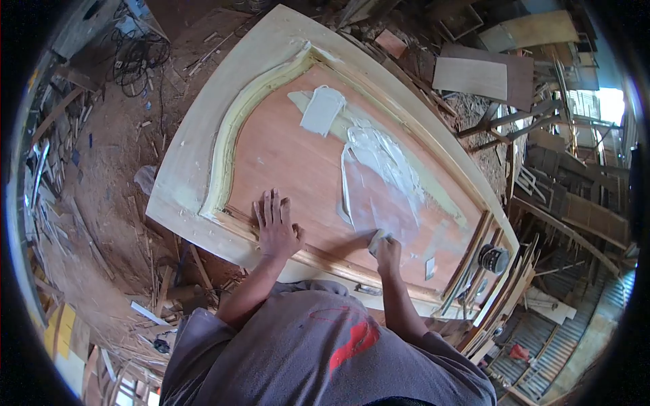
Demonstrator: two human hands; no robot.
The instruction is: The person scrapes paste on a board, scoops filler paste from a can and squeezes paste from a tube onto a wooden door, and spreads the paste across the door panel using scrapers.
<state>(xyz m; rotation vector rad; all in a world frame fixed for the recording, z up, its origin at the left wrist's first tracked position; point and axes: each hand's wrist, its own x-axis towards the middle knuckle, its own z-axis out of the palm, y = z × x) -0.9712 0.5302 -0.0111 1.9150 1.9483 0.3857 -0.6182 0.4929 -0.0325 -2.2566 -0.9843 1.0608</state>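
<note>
A large wooden door panel (271, 159) with a raised pale frame lies in front of me. White putty (382, 155) is smeared over its reddish middle, with a thinner streak reaching toward my right hand. My left hand (276, 230) rests flat on the panel near its close edge, fingers stretched out. Closed around a small pale scraper (374, 242), my right hand (387, 254) is at the lower end of the smeared area. The scraper's blade is mostly hidden. Farther up lies a white putty-covered rectangle (323, 110).
A round tin (493, 258) stands at the panel's right end. Near it is a small grey rectangular piece (430, 268). Wood scraps and boards (470, 78) surround the panel, and a tangled black cable (139, 61) lies on the dirt floor at upper left.
</note>
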